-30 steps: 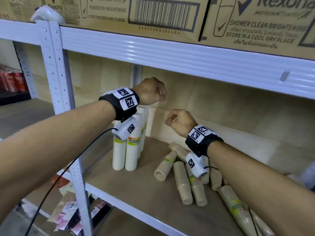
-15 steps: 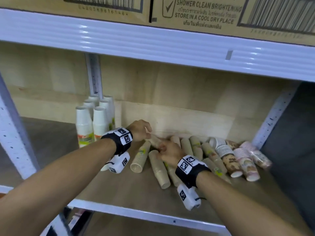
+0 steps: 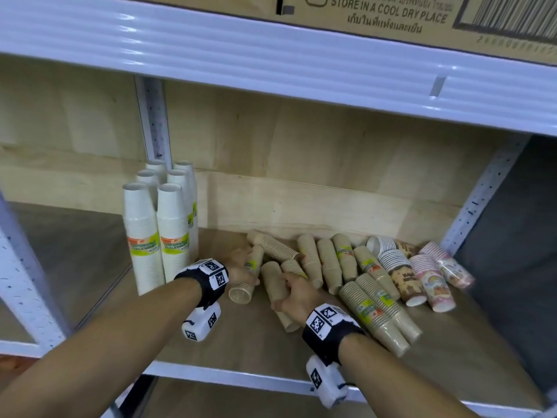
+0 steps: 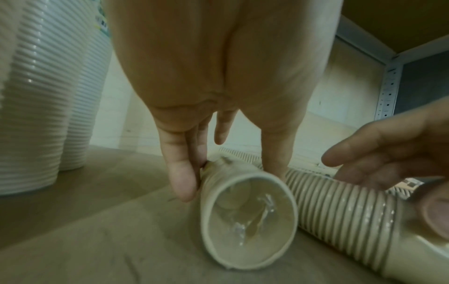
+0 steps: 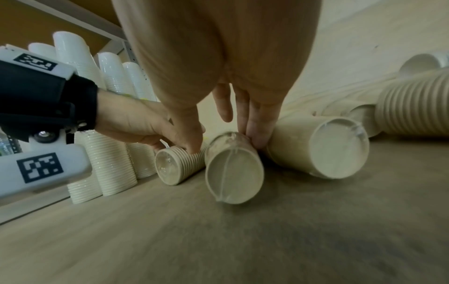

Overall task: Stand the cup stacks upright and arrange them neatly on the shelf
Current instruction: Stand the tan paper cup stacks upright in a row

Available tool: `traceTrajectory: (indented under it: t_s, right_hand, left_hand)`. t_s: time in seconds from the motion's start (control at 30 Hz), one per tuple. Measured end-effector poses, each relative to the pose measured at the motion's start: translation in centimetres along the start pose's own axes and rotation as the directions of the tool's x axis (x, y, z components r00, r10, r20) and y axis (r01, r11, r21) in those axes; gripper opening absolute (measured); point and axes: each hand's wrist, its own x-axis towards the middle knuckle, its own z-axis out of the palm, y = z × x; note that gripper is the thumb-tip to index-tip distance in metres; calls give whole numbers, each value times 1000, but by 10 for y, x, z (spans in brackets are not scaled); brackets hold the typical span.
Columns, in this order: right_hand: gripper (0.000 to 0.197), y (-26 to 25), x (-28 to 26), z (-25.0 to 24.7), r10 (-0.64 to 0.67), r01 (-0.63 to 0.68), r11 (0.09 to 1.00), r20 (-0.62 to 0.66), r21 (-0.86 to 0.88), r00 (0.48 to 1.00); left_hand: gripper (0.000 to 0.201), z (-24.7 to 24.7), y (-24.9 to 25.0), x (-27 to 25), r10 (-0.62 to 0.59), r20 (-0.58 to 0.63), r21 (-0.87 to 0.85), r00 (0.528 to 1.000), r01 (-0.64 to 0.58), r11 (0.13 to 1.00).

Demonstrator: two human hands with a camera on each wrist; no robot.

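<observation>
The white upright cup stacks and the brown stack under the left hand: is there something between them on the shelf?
Nothing: in the left wrist view, bare shelf separates the white stacks from the brown stack that the left hand grips.

Both forearms are stretched forward and downward, side by side, each with a black band at the wrist. The left hand (image 3: 241,268) is lowered with its fingers (image 4: 182,173) and thumb pointing down, set around a lying cup stack (image 4: 248,219). The right hand (image 3: 297,292) is placed just beside it, its fingers (image 5: 255,124) pressed down along a second lying stack (image 5: 234,169).
</observation>
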Motion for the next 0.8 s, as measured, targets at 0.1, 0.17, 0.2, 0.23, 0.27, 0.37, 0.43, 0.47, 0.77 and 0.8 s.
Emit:
traceTrajectory:
  t_s: [0.1,0.17,0.2,0.23,0.27,0.37,0.43,0.47,0.77,0.8]
  right_hand:
    - [74,-1,0,1,2,-2,999,14,-50,1000]
    - [78,-1,-1,2,25,-23,998,49,-54,998]
    - [81,0,-1,2,36,-32,998,66,-47,997]
    - [84,0,-2,2,38,-35,999,77,-40,996]
    - [86,1,-3,2,39,-36,999,84,-35,996]
    - [84,0,-2,3,44,-41,999,84,-31,996]
    - [82,-2,-1,1,53,-50,998,85,-35,995]
    - [83,-3,-1,0,57,-55,998,88,-34,994]
    - [40,-24,21,-54,46,-41,998,79,-55,996]
    - [37,-29,24,-63,46,-42,997,78,-58,996]
  left_hand:
    - [90,2,0,-2,-51,23,-40,998,52,998]
    - [87,1,3,-6,-98,63,-113,993,105,988]
    - [86,1,5,-8,-119,78,-144,990,129,981]
    - [86,1,5,-9,-133,84,-164,988,145,976]
    - [86,1,5,-10,-140,86,-184,986,154,971]
    - [84,3,5,-13,-150,80,-224,986,164,961]
    - [86,3,6,-15,-154,84,-245,985,170,954]
    - [88,2,6,-17,-155,85,-251,984,172,953]
    - [89,-20,8,-21,-133,2,-297,991,128,946]
    - [84,-22,9,-21,-121,-25,-273,992,110,956]
